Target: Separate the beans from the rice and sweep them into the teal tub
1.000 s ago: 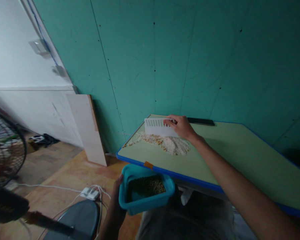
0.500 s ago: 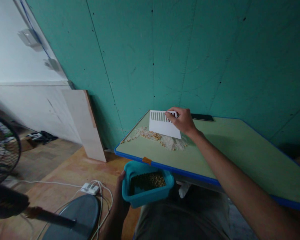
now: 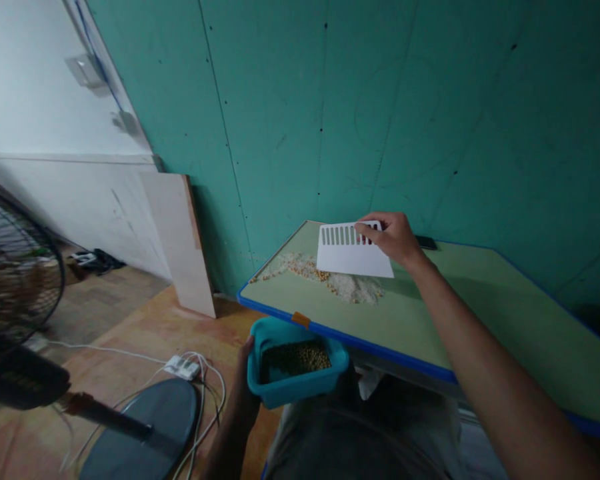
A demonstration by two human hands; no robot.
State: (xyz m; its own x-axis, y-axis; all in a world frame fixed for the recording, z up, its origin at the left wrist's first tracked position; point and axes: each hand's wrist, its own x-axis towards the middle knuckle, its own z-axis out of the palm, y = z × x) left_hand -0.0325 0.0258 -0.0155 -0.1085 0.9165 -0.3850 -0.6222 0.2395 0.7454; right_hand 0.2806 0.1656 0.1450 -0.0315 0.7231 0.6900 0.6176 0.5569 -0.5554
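My left hand (image 3: 247,380) grips the left end of a turquoise plastic tub (image 3: 300,390), held just below the table's front edge. Round tan beans (image 3: 307,355) cover part of the tub's bottom. A white scraper (image 3: 355,260) with a row of slots along its top is pinched in my right hand (image 3: 393,235), over the table. Below and left of the scraper lies a pile of white rice-like grains (image 3: 354,288). Yellow-orange kernels (image 3: 323,275) are mixed into it, and the spread thins out toward the table's left corner. The scraper hides part of the pile's back side.
The pale green table (image 3: 460,293) has a blue rim and stands against a green wall. A dark phone-like object (image 3: 427,243) lies at its back edge. On the left are a fan (image 3: 17,360), its round base, white cables with a power strip (image 3: 183,367), and a leaning board (image 3: 177,233).
My right hand and the scraper have shifted right across the table, away from the left part of the pile. The camera view has turned slightly left. My left hand still holds the tub.
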